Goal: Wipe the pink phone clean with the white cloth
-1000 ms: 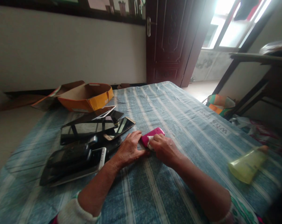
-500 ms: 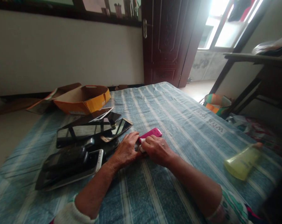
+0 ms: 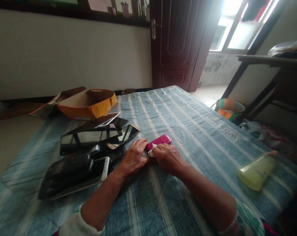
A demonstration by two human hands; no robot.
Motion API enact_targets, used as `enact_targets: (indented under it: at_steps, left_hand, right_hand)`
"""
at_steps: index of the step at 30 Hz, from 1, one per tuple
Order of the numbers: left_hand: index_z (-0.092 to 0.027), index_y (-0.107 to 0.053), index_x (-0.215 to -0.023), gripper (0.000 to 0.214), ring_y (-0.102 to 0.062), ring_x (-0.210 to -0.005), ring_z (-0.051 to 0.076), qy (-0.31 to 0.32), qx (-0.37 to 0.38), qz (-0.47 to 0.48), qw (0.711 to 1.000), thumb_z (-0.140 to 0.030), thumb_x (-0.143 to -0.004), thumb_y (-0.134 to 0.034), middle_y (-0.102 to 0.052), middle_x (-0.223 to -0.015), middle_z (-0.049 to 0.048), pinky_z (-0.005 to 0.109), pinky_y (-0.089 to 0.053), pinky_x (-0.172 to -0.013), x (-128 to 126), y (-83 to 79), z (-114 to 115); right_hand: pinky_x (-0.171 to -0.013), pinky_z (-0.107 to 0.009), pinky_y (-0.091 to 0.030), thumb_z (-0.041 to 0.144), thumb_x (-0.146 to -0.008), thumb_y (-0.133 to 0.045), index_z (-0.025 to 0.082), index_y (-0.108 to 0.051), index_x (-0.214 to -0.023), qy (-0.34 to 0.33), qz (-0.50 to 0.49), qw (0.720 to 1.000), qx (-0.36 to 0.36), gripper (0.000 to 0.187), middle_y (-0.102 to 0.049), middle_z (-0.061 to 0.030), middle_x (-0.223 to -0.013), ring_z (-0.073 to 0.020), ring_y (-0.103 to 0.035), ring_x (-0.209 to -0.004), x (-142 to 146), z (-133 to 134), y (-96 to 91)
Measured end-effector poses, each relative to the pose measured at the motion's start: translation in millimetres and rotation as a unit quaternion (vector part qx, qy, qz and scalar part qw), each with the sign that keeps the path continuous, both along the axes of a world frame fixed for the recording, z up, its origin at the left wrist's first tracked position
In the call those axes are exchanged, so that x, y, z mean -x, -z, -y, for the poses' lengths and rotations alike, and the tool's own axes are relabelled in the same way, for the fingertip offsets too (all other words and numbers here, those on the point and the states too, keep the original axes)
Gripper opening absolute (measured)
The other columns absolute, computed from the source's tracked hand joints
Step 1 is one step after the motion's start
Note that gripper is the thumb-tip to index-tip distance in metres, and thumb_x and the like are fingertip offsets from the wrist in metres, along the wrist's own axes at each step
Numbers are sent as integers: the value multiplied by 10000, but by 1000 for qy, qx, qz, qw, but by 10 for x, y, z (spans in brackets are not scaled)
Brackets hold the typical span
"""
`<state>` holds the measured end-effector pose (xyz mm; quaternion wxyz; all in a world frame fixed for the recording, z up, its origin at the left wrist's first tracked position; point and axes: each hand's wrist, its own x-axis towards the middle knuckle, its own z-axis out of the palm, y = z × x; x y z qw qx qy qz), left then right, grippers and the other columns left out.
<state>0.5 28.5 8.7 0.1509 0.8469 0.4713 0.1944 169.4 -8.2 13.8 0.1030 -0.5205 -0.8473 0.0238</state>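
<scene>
A small pink phone (image 3: 160, 141) lies on the blue striped cloth (image 3: 187, 124) in the middle. My left hand (image 3: 135, 157) holds its near end, fingers curled against it. My right hand (image 3: 166, 157) is closed on a small white wad (image 3: 151, 151) and presses it against the phone's near end. To the left sits a pile of several phones and tablets (image 3: 86, 147), dark screens up.
An orange cardboard box (image 3: 89, 103) with open flaps sits at the far left of the cloth. A pale yellow bottle (image 3: 258, 170) lies on its side at the right. Beyond are a dark wooden door (image 3: 178, 42), a wooden bench (image 3: 273, 82) and a striped bag (image 3: 228, 109).
My right hand with the white wad has slid toward the near end of the pink phone, so more of the phone shows. The left hand stays put.
</scene>
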Motion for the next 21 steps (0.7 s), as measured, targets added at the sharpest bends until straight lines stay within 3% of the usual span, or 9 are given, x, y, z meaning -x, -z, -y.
enact_targets:
  at_steps: [13,18,21]
  left_hand:
    - [-148,-638,-1038,337,-553,-1143,315,1,-4,-20,1000,-343,-765,-614,-601,-1248,150,446,-464,-994,8,28,-11]
    - [-148,-644,-1031,379,-540,-1178,324,-5,5,-9,1000,-389,-741,-673,-596,-1265,151,447,-446,-1013,-2,8,8]
    - [-134,-643,-1041,396,-529,-1187,315,-3,10,-15,1000,-388,-739,-676,-583,-1284,158,436,-424,-1035,-2,4,13]
  right_hand:
    - [-603,-258,-342,132,-825,-505,187,-674,-879,-11,-33,997,73,185,-720,-64,-880,-179,-641,-762,-124,25,-88]
    - [-583,-240,-318,94,-748,-550,194,-687,-793,21,-97,992,78,175,-702,-27,-757,-153,-608,-697,-291,-28,-106]
    - [-574,-229,-315,122,-778,-568,186,-677,-733,72,-157,984,47,134,-675,-8,-685,-130,-571,-629,-409,-90,-100]
